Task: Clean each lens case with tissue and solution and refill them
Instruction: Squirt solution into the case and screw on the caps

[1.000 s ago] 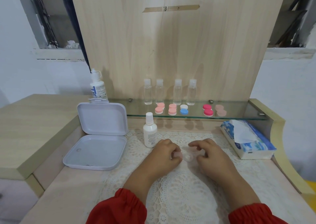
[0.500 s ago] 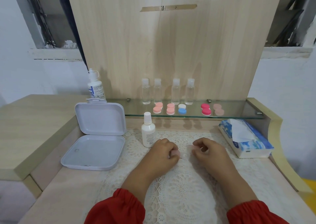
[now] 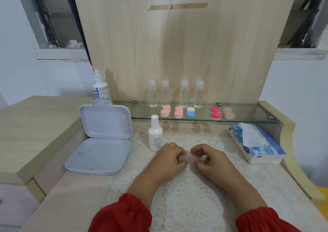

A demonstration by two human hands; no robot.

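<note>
I have both hands down over the lace mat (image 3: 186,192), close together, and between them I hold a pale pink lens case (image 3: 186,158). My left hand (image 3: 168,158) has its fingers curled round the left end of the case, and my right hand (image 3: 206,158) pinches the right end, thumb and fingertips bent in on it; most of the case is hidden by my fingers, so I cannot tell whether its caps are on. Just beyond my left hand a small white solution bottle (image 3: 155,134) stands upright on the mat with its cap on. To the left lies a white hinged box (image 3: 99,153), open, its lid (image 3: 106,121) tilted back. On my right sits a blue and white tissue pack (image 3: 257,145) with a sheet poking up out of the top. The glass shelf (image 3: 248,116) at the back carries the other lens cases in a row: two pink ones (image 3: 172,111), a white and blue one (image 3: 190,112), a deep pink one (image 3: 215,112) and a pale dusty pink one (image 3: 229,112). Behind them four clear bottles (image 3: 175,94) stand against the wooden board (image 3: 177,45), and a larger white dropper bottle (image 3: 101,87) stands at the shelf's left end. My red sleeves (image 3: 124,212) show at the bottom edge.
</note>
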